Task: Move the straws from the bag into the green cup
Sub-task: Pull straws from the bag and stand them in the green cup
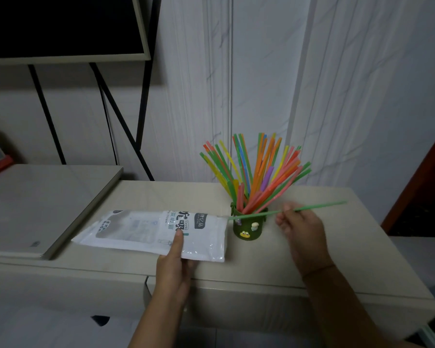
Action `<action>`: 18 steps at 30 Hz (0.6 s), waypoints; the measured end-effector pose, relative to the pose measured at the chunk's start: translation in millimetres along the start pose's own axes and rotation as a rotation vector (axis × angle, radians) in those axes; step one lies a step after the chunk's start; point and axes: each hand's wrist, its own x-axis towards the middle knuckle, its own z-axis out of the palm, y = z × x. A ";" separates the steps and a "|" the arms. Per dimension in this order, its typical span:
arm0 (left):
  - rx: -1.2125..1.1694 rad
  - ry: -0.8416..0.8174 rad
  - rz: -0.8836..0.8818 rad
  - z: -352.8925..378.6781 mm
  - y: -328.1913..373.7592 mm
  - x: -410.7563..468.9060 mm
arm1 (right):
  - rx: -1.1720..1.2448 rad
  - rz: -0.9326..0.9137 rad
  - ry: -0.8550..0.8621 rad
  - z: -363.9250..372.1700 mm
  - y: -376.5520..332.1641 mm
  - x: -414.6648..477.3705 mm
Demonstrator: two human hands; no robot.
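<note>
The left hand (172,259) is low in the view and holds the near edge of the bag (148,231): its thumb lies straight on top and the other fingers go under the edge. The bag is white and partly clear, and it lies flat on the beige cabinet top (337,247), with its long side running left to right. It carries big Chinese print; the small Latin words seem to read "Drink" and "Straw". The right hand (299,227), blurred, pinches one green straw (319,206) between its fingertips. This straw lies almost level, with its left end at the right end of the bag and its right end a little higher. It crosses in front of the rim of the green cup (249,229), which stands just beside the bag with small figures on its wall. Many coloured straws (256,169) stand in the cup and fan upward
</note>
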 end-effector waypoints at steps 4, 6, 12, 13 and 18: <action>-0.012 -0.007 -0.023 -3.2 4.4 2.0 | -0.151 -0.215 0.068 -6.3 -22.0 19.9; -0.019 -0.012 -0.035 -2.4 3.4 1.4 | -0.240 -0.289 0.079 -6.7 -27.4 25.2; 0.033 -0.087 -0.065 -0.5 2.3 -4.8 | -0.428 -0.339 0.012 0.7 -22.1 34.9; 0.048 -0.115 -0.079 0.1 2.7 -6.6 | -0.477 -0.309 -0.023 3.9 -17.7 35.2; 0.189 -0.280 -0.212 -0.6 5.6 -16.1 | -0.576 -0.160 -0.097 14.9 4.0 31.5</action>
